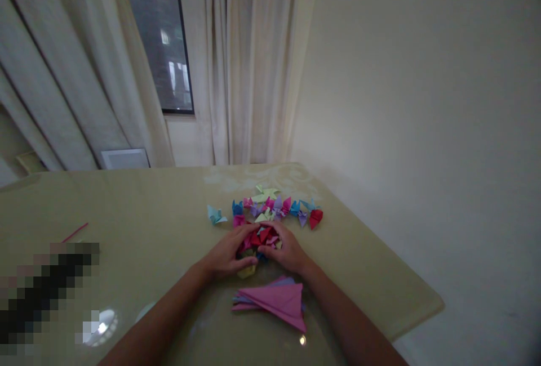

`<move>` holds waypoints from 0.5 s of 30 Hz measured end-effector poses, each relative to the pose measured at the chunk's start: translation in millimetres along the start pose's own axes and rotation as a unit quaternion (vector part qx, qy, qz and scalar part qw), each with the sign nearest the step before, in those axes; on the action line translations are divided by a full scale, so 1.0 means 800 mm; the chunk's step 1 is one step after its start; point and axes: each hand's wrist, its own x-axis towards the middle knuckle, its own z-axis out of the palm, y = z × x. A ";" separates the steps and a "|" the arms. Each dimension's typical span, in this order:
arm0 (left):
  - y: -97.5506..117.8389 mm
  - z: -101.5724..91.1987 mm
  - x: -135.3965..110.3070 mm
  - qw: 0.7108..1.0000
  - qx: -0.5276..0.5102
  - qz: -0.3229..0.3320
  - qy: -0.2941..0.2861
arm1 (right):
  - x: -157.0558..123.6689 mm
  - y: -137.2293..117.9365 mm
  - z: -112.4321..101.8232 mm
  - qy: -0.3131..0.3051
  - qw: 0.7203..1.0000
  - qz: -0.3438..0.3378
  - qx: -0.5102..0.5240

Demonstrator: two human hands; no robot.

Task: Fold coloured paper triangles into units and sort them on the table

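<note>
The left hand and right hand rest on the tabletop, each grip curled shut around one side of a heap of folded paper pieces, mostly red and pink, lying between the palms. Just behind the heap runs a row of folded paper figures in blue, purple, pink and pale green, a light blue figure set apart at its left end. A stack of pink sheets lies nearer, between the forearms; a thin pink stick lies well apart to the left.
</note>
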 end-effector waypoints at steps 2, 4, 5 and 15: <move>0.000 0.000 0.000 1.000 0.002 0.020 -0.016 | -0.001 0.002 0.001 -0.044 0.999 -0.028 -0.010; 0.000 -0.001 0.000 0.999 -0.005 0.032 -0.019 | -0.003 0.004 -0.001 -0.068 0.997 -0.030 -0.012; 0.000 -0.001 0.000 0.999 -0.006 0.035 -0.024 | -0.004 0.005 -0.003 -0.078 0.997 -0.026 -0.012; 0.004 0.008 0.002 0.996 0.072 0.026 -0.039 | -0.003 -0.005 0.002 -0.116 0.989 -0.049 -0.076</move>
